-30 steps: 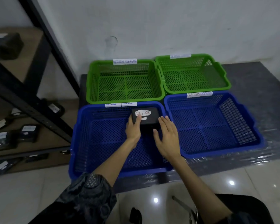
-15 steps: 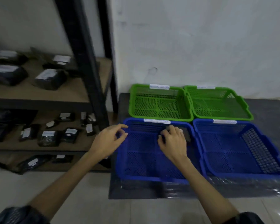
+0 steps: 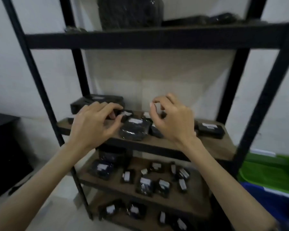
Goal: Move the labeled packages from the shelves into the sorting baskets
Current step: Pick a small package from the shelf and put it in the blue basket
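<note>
Both hands are raised in front of the middle shelf (image 3: 212, 147) of a black metal rack (image 3: 157, 41). The left hand (image 3: 94, 125) has its fingers loosely curled, thumb and forefinger apart, holding nothing; its fingertips hover near a small labeled package (image 3: 127, 113). Whether they touch it is blurred. The right hand (image 3: 173, 120) is also empty, its fingers bent with thumb and forefinger nearly pinched in the air above the shelf.

Between the hands lies a plastic-wrapped black package (image 3: 134, 130) with a white label. A long black box (image 3: 97, 104) sits behind the left hand, and another black package (image 3: 210, 130) lies to the right. The lower shelf (image 3: 187, 202) carries many small labeled packages. At the right edge a green basket (image 3: 272, 170) and a blue basket (image 3: 274, 202) show beyond the rack's post.
</note>
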Available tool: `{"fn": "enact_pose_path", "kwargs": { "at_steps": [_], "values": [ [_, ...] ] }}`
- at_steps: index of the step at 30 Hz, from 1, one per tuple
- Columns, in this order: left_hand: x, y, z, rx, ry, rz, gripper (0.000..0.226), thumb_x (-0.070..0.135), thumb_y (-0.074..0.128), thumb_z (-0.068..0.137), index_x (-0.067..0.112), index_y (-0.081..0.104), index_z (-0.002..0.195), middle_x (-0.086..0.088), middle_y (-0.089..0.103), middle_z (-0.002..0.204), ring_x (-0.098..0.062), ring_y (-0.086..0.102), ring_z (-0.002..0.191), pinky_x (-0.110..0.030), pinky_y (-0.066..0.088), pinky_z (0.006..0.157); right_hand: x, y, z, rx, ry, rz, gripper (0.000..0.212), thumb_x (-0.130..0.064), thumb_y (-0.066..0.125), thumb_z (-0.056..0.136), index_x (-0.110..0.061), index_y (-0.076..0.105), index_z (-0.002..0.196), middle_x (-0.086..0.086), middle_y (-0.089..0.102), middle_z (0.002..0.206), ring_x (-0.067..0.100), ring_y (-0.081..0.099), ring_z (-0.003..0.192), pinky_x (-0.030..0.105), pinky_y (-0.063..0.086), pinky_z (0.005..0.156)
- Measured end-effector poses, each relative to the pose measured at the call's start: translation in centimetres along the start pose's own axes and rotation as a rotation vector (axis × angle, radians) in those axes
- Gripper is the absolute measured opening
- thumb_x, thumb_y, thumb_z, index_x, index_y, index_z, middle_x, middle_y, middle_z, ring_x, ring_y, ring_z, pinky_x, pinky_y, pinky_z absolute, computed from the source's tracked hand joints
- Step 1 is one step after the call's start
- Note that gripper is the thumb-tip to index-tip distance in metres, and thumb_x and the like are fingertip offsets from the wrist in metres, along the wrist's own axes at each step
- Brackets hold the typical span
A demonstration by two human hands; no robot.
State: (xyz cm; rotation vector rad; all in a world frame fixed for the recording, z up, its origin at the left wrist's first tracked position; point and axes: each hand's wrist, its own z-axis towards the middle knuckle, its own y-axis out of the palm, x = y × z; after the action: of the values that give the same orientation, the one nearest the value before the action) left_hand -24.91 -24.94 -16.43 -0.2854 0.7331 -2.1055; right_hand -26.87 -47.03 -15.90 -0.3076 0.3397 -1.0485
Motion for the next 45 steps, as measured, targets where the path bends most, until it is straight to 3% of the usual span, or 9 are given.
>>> {"fn": "enact_pose_path", "kwargs": {
  "at_steps": [3,6,12,20,24,26,31,37,45],
  "values": [
    [-6.6,-3.5,3.8,0.048,0.009,0.044,0.033,0.041,0.049,0.088,0.021,0.063,0.111,0.007,0.065,0.085,-0.016,0.058,0.076,-0.038,0.051,0.069,-4.1,3.3,6.7,0.044,-0.06,0.048,0.02,-0.027,0.053,0.09,-0.012,0.066,0.087,0.001,0.061,0.082,0.008,0.044,0.054,0.01,0.028,0.047],
    [-12.3,-5.3,8.2,0.12,0.0,0.075,0.039,0.047,0.044,0.087,0.024,0.06,0.114,0.007,0.062,0.093,-0.012,0.051,0.078,-0.036,0.049,0.071,-7.1,6.6,12.5,0.085,-0.078,0.054,0.021,-0.031,0.052,0.09,-0.015,0.066,0.089,0.0,0.06,0.086,0.018,0.057,0.059,0.03,0.047,0.047],
    [-24.4,-3.5,15.5,0.049,-0.169,0.102,0.048,0.05,0.054,0.089,0.024,0.052,0.13,-0.003,0.048,0.126,-0.024,0.05,0.113,-0.043,0.047,0.087,-9.8,14.2,22.7,-0.122,-0.118,-0.137,0.029,-0.036,0.049,0.092,-0.016,0.063,0.108,0.001,0.058,0.104,0.02,0.054,0.098,0.036,0.046,0.078],
    [-37.3,-0.6,19.1,-0.155,-0.174,-0.086,0.081,0.087,0.029,0.069,0.031,0.055,0.121,0.012,0.052,0.127,-0.01,0.045,0.121,-0.045,0.014,0.117,-10.0,22.7,35.8,-0.531,0.39,-0.083,0.054,-0.049,0.041,0.095,-0.003,0.059,0.118,0.018,0.059,0.116,0.033,0.056,0.108,0.033,0.043,0.088],
    [-40.4,-0.1,18.2,-0.004,-0.106,-0.182,0.057,0.081,0.035,0.075,0.04,0.055,0.109,0.019,0.056,0.113,-0.004,0.048,0.109,-0.037,0.023,0.11,-12.3,24.3,38.4,-0.793,0.616,0.047,0.076,-0.062,0.035,0.092,-0.008,0.028,0.145,0.017,0.052,0.113,0.025,0.049,0.087,0.034,0.041,0.07],
    [-41.1,0.8,17.7,0.105,-0.076,-0.179,0.054,0.077,0.036,0.077,0.039,0.057,0.109,0.02,0.056,0.107,-0.004,0.048,0.101,-0.031,0.026,0.1,-13.0,25.3,38.9,-0.872,0.67,0.018,0.07,-0.052,0.045,0.093,-0.008,0.028,0.144,0.013,0.044,0.088,0.02,0.042,0.07,0.027,0.035,0.053],
    [-41.4,2.1,17.7,0.229,-0.049,-0.149,0.054,0.075,0.035,0.079,0.034,0.06,0.104,0.021,0.052,0.093,-0.004,0.046,0.088,-0.027,0.026,0.092,-12.2,26.3,38.7,-0.722,0.792,0.161,0.036,-0.034,0.062,0.088,-0.011,0.057,0.116,0.002,0.042,0.077,0.01,0.035,0.059,0.018,0.031,0.042],
    [-41.9,2.3,17.7,0.225,-0.041,-0.153,0.061,0.079,0.03,0.077,0.034,0.06,0.105,0.017,0.056,0.095,-0.007,0.048,0.092,-0.027,0.026,0.09,-11.9,26.3,37.0,-0.409,0.797,0.397,0.024,-0.029,0.073,0.081,-0.013,0.056,0.079,0.0,0.049,0.064,0.008,0.038,0.051,0.017,0.03,0.039],
    [-42.0,2.5,17.9,0.235,-0.045,-0.169,0.061,0.079,0.03,0.077,0.033,0.061,0.103,0.015,0.057,0.098,-0.011,0.049,0.095,-0.028,0.025,0.09,-12.1,26.5,36.1,-0.18,0.794,0.493,0.029,-0.004,0.066,0.085,-0.005,0.048,0.107,0.008,0.059,0.079,0.013,0.053,0.052,0.013,0.044,0.038]
  ]
}}
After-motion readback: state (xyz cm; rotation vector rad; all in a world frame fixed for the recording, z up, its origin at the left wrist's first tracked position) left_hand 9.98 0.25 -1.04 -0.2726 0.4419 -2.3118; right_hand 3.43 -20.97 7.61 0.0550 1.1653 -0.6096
